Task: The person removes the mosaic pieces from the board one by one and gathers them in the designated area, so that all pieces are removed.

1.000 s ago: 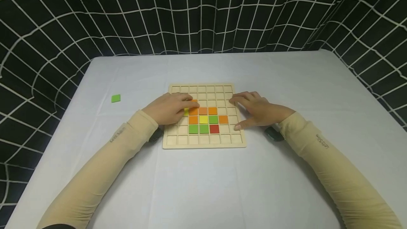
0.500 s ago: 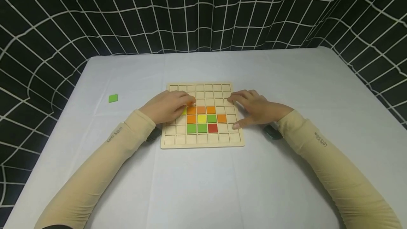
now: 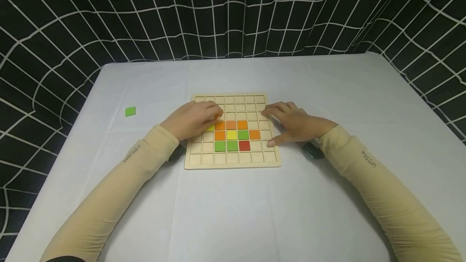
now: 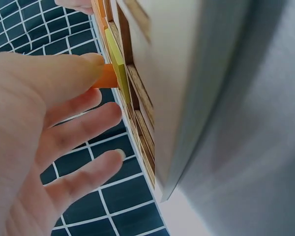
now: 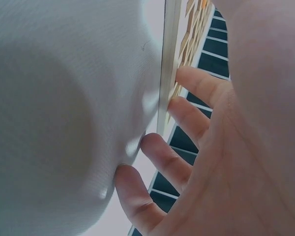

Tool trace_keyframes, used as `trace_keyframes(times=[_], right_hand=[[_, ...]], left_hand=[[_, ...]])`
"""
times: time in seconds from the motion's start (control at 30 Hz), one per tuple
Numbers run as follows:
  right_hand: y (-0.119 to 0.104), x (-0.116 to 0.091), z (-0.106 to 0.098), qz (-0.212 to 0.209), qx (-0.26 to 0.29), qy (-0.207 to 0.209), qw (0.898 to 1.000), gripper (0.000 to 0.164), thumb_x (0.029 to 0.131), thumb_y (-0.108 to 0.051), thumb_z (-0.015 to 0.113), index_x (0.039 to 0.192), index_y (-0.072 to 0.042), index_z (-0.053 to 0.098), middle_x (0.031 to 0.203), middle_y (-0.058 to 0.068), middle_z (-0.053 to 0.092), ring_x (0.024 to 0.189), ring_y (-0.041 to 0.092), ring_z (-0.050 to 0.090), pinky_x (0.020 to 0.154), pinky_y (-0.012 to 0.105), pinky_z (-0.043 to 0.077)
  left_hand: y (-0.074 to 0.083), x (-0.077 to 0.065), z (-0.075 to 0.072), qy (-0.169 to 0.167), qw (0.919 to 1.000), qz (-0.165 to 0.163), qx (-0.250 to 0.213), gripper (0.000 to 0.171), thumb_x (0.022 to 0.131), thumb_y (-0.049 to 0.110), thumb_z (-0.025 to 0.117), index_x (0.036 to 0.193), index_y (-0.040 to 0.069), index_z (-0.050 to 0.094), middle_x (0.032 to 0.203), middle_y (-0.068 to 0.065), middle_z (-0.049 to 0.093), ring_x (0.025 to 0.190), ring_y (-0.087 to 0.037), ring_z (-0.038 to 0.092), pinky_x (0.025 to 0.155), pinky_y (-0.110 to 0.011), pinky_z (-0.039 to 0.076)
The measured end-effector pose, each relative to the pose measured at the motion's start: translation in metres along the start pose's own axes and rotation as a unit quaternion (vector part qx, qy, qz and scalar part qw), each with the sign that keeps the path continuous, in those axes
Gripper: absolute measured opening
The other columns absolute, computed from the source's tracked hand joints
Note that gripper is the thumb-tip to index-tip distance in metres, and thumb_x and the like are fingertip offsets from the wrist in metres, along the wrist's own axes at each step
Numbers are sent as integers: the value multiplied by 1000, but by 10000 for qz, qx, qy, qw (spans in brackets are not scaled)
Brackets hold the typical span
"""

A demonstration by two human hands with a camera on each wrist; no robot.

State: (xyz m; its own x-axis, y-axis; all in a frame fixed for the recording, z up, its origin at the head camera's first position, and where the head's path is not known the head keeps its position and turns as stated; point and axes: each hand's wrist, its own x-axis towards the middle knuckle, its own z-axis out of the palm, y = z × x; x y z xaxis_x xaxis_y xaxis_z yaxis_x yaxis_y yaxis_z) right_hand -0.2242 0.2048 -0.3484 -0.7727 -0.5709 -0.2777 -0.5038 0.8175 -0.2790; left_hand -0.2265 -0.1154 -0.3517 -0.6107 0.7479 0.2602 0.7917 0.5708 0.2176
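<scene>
A wooden grid board [image 3: 251,157] lies on the white table with colored square tiles in its middle cells. My left hand [image 3: 193,119] is over the board's left side and pinches an orange tile [image 4: 107,76] between thumb and index finger. That tile stands on edge close by a yellow tile [image 4: 117,64] in the left wrist view; the other fingers are spread. At the board's right edge rests my right hand [image 3: 293,123], fingers relaxed and apart, holding nothing. In the right wrist view two fingertips touch the board's rim [image 5: 168,64] and two reach the tablecloth.
A single green tile [image 3: 130,111] lies on the table left of the board. Several orange, green, yellow and red tiles, such as the red tile [image 3: 244,145], sit in the grid. Behind the table hangs a black curtain [image 3: 233,15] with white grid lines.
My left fingers have drawn in slightly, and the orange tile under them has tipped from lying nearly flat to standing on edge. The right hand stays at the board's edge.
</scene>
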Motion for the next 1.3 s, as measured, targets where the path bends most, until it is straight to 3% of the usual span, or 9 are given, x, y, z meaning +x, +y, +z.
trace_keyframes(times=[0.23, 0.4, 0.63, 0.87, 1.13, 1.3], right_hand=[[1, 0, 0, -90, 39, 60, 9999, 90, 74, -62, 71, 144, -21, 32, 150, 7, 26, 134, 35, 24, 103, 59, 29], [1, 0, 1, -115, 42, 96, 9999, 90, 73, -61, 72, 143, -21, 32, 150, 7, 27, 134, 35, 24, 103, 58, 29], [2, 1, 2, -91, 48, 69, 9999, 92, 73, -64, 71, 144, -22, 31, 150, 7, 26, 134, 34, 23, 102, 59, 29], [2, 1, 2, 1, 11, 25, 10000, 94, 71, -67, 70, 145, -24, 30, 151, 6, 26, 135, 35, 22, 104, 59, 28], [2, 1, 2, -64, 32, 39, 10000, 93, 72, -65, 70, 144, -22, 31, 150, 7, 26, 135, 35, 23, 104, 58, 28], [2, 1, 2, -94, 29, 57, 9999, 93, 72, -64, 70, 145, -22, 31, 150, 7, 27, 135, 34, 23, 103, 58, 29]], left_hand=[[-1, 0, -1, 240, 9997, 30, 29, 10, 90, 10, 66, 100, 12, 67, 99, -3, 63, 80, -19, 58, 74, -32, 50], [-2, 0, -2, 128, 9999, -91, 48, 9, 91, 11, 64, 100, 12, 67, 99, -3, 63, 82, -18, 59, 75, -31, 50], [-1, -1, -12, -334, 9961, -822, -21, 22, 92, 14, 63, 113, 12, 64, 109, -2, 64, 86, -18, 60, 84, -35, 50], [-5, -4, -23, -645, 9884, -1374, -65, 27, 90, 10, 60, 117, 8, 61, 110, -2, 60, 85, -19, 56, 82, -34, 49], [-10, -8, -33, -554, 9851, -1628, -27, 29, 88, 11, 59, 116, 8, 60, 107, -2, 56, 86, -19, 53, 80, -34, 48], [-16, -15, -40, -512, 9827, -1779, 21, 30, 86, 11, 60, 116, 6, 60, 105, -4, 54, 90, -21, 51, 85, -36, 46]])
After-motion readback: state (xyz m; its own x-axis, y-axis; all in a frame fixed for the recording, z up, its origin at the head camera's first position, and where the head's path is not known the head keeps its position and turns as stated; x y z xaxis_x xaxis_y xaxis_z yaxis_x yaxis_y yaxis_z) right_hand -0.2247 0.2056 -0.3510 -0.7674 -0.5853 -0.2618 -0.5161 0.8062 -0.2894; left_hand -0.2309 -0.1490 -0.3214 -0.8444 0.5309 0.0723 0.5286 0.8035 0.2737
